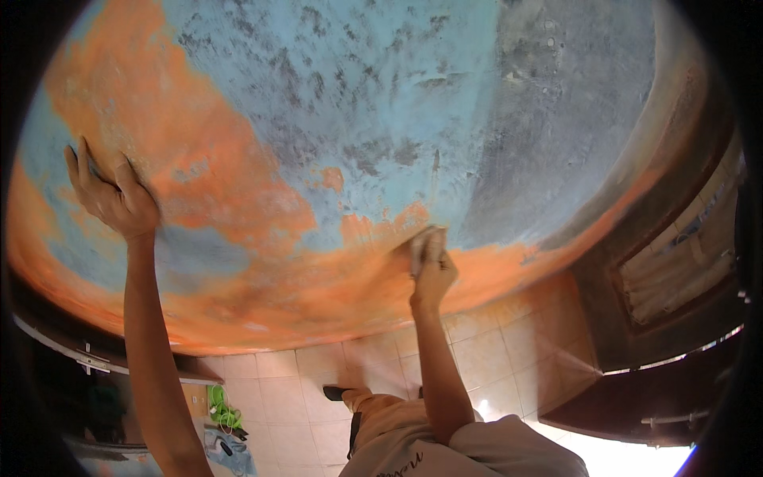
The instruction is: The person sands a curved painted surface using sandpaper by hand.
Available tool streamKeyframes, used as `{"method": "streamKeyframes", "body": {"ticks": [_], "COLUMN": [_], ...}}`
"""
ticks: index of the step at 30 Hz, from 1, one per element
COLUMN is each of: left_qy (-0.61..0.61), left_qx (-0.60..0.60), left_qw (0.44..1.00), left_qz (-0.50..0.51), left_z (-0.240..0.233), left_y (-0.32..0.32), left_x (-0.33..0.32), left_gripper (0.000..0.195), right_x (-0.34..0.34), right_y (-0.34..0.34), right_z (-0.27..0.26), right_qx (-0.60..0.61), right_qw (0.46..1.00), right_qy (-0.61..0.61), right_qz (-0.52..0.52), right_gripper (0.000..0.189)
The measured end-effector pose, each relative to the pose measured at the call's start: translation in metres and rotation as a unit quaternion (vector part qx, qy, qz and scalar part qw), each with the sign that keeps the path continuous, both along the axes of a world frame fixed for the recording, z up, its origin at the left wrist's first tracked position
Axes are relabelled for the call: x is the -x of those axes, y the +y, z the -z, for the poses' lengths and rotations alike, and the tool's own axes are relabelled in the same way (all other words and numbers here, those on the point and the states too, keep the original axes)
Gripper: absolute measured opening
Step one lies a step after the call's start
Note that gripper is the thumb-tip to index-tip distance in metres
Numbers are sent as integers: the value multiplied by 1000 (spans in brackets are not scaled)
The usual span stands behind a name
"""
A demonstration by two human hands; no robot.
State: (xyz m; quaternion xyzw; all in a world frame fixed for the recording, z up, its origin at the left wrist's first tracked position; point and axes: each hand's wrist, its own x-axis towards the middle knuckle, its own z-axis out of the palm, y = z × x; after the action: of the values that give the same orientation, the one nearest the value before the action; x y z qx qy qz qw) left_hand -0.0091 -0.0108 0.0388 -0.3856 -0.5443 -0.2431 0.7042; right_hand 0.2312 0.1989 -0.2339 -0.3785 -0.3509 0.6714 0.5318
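Note:
A wall (381,101) with worn, patchy paint stands before me. Its upper middle is light blue with dark scuffs, a grey area lies to the right, and orange (238,298) runs along the bottom and up the left. My left hand (119,197) rests against the orange part at the left with its fingers spread, holding nothing. Lower on the wall, my right hand (438,279) grips a small pale pad (426,249) against the surface, near the border of orange and blue. The pad is blurred, so I cannot tell its exact kind.
Light tiles cover the floor (274,396) below the wall. A bright green bundle with a white cable (222,408) and a blue cloth (223,450) lie at lower left, near a dark glass-fronted cabinet (89,399). To the right are a dark frame (602,322) and a dark door (632,405) with a handle.

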Motion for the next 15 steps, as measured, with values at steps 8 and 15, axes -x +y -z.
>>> {"method": "streamKeyframes", "body": {"ticks": [8,15], "left_qy": [2,-4], "left_qx": [-17,-19], "left_qw": [1000,1000], "left_qz": [-18,7], "left_z": [2,0], "left_y": [-9,-1], "left_x": [10,3], "left_gripper": [53,54], "right_x": [-5,19], "right_y": [5,-28], "right_z": [-8,5], "right_qx": [-7,-218], "right_qw": [1000,965], "right_qy": [0,-143], "right_qz": [9,-18], "right_gripper": [35,30]}}
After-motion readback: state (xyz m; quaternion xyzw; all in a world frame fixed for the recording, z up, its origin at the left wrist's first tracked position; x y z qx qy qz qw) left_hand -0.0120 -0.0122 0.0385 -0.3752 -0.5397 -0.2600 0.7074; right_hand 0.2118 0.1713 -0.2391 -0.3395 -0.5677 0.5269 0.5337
